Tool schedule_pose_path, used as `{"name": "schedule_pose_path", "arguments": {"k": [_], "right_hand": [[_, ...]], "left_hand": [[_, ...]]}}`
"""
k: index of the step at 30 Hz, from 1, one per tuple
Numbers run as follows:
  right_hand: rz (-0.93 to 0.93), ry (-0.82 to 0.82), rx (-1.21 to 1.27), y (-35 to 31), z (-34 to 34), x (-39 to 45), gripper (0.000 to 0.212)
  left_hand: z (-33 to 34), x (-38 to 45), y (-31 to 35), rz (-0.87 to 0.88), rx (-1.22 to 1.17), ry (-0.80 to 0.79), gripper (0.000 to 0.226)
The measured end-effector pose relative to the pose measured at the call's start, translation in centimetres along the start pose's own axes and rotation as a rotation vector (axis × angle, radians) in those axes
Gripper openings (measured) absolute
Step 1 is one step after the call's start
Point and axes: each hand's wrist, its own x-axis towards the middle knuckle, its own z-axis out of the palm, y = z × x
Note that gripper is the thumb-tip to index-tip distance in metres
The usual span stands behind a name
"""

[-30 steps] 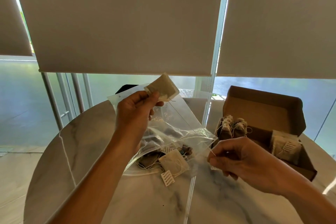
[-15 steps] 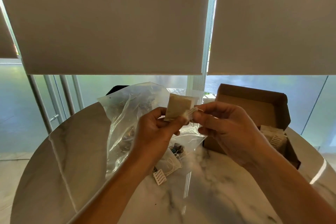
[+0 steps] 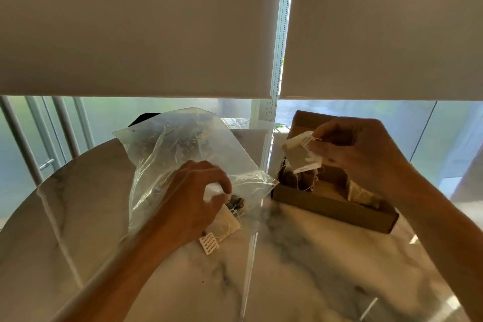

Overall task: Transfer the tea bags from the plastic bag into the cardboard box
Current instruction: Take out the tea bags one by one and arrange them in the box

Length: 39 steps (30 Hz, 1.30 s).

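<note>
Worktop: the plastic bag lies near its far edge, the cardboard box just right of it. Your left hand pinches something pale at the bag's mouth; your right hand pinches a tea bag over the box. Tea bags should handle light, soft and tearable, so grip the paper body; bag contents stay indistinct.

I see a counter of glossy, pale veined marble that mirrors the window. The plastic bag is clear, crinkled, shiny film. The cardboard box looks matt brown. The tea bag is dull, fibrous paper with a printed paper tag.
</note>
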Motion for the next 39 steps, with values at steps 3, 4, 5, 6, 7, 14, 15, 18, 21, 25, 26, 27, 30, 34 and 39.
{"name": "schedule_pose_path", "arguments": {"k": [3, 4, 5, 6, 7, 14, 15, 18, 21, 25, 26, 27, 30, 34, 39], "right_hand": [[0.001, -0.031, -0.21, 1.7, -3.3, 1.4, 0.023], [0.023, -0.056, -0.255, 2.5, -4.2, 1.8, 0.027], [0.04, -0.085, -0.306, 3.2, -5.0, 2.2, 0.029], [0.047, -0.113, -0.38, 4.1, -5.6, 2.5, 0.029], [0.049, -0.143, -0.459, 4.8, -6.1, 2.8, 0.027], [0.121, -0.341, -0.744, 8.8, -6.0, 3.2, 0.018], [0.12, -0.354, -0.764, 9.2, -5.8, 3.2, 0.019], [0.136, -0.374, -0.793, 10.2, -5.3, 3.1, 0.021], [0.125, -0.373, -0.821, 10.9, -5.0, 2.9, 0.022], [0.103, -0.34, -0.835, 11.7, -5.2, 2.8, 0.028], [0.098, -0.318, -0.82, 11.8, -5.4, 2.7, 0.028], [0.093, -0.297, -0.798, 11.8, -5.5, 2.7, 0.028], [0.077, -0.271, -0.753, 11.9, -6.0, 2.5, 0.026], [0.089, -0.326, -0.788, 12.4, -6.1, 2.3, 0.038], [0.146, -0.43, -0.827, 13.1, -6.0, 2.7, 0.06]], "left_hand": [[-0.1, 0.1, -0.6, 0.026, 0.024, -0.01, 0.019], [-0.1, 0.1, -0.6, 0.033, 0.024, -0.013, 0.02], [-0.1, 0.1, -0.7, 0.04, 0.022, -0.019, 0.019], [-0.1, 0.1, -0.8, 0.043, 0.024, -0.025, 0.018], [0.0, 0.2, -0.9, 0.043, 0.028, -0.029, 0.017], [0.0, 0.2, -1.3, 0.057, -0.006, -0.037, 0.02], [0.0, 0.2, -1.4, 0.052, -0.022, -0.037, 0.021], [0.0, 0.1, -1.3, 0.039, -0.048, -0.033, 0.023], [0.0, 0.0, -1.2, 0.03, -0.054, -0.036, 0.022], [0.0, 0.0, -1.4, 0.027, -0.058, -0.043, 0.021], [0.0, 0.0, -1.4, 0.025, -0.055, -0.045, 0.021], [0.0, 0.0, -1.5, 0.022, -0.054, -0.049, 0.021], [-0.1, -0.1, -1.5, 0.013, -0.053, -0.057, 0.022], [-0.2, -0.1, -1.4, 0.007, -0.054, -0.064, 0.022], [-0.3, -0.1, -1.4, 0.007, -0.049, -0.072, 0.024]]}}
